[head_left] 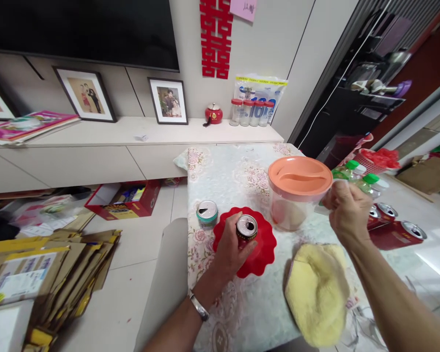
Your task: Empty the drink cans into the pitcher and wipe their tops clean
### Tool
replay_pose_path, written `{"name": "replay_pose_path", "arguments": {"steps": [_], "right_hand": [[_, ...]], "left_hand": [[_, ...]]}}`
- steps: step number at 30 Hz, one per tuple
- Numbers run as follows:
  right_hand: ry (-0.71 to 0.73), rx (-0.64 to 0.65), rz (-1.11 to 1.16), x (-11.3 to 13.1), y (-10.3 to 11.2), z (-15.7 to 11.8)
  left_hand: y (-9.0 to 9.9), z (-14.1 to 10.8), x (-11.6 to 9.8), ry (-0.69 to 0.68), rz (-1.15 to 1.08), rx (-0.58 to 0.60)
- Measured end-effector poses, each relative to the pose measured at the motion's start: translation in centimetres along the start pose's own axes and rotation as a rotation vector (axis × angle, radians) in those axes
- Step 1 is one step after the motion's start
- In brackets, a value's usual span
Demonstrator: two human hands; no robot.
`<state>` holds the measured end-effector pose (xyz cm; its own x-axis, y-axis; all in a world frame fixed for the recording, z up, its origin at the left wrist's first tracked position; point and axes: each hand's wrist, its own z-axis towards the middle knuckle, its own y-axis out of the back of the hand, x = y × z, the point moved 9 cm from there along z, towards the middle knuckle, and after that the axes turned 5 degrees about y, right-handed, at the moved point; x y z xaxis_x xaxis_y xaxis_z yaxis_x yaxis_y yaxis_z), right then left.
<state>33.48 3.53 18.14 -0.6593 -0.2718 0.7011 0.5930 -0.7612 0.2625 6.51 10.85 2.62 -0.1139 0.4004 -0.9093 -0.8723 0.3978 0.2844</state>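
My left hand point(229, 242) is wrapped round an opened red drink can point(247, 227), upright over a red scalloped plate point(264, 244). My right hand point(348, 208) grips the handle of a clear plastic pitcher point(291, 210) with an orange lid point(300, 173). Something pale shows through the pitcher's wall, but I cannot make out what. Left of the plate stands another opened can point(207, 213) with a teal band. A fluffy yellow cloth point(317, 293) lies between my forearms at the table's near side.
A floral tablecloth point(234, 181) covers the table. Red cans point(398, 234) and green-capped bottles point(369, 183) stand at its right. Behind are a white cabinet point(154, 134), picture frames point(167, 101) and red-lidded jars point(248, 113). Flattened cardboard point(69, 264) and a red box point(122, 200) lie on the floor at left.
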Motion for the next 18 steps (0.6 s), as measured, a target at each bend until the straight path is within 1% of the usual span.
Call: {"name": "replay_pose_path", "arguments": {"steps": [3, 5, 7, 12, 18], "right_hand": [[-0.072, -0.177, 0.12, -2.6, 0.7, -1.8], [-0.114, -0.249, 0.169, -4.0, 1.0, -2.9], [-0.153, -0.291, 0.201, -5.1, 1.1, -3.9], [-0.217, -0.321, 0.254, -6.9, 1.2, -5.1], [-0.252, -0.263, 0.261, -7.6, 1.8, -5.7]], "left_hand": [[-0.1, 0.0, 0.3, 0.063, -0.034, 0.028], [-0.1, 0.1, 0.4, 0.099, -0.059, 0.03], [-0.1, 0.2, 0.4, 0.123, -0.077, 0.029], [0.2, 0.6, -0.2, 0.136, -0.115, 0.042], [0.7, 0.6, -0.8, 0.148, -0.189, 0.067]]}}
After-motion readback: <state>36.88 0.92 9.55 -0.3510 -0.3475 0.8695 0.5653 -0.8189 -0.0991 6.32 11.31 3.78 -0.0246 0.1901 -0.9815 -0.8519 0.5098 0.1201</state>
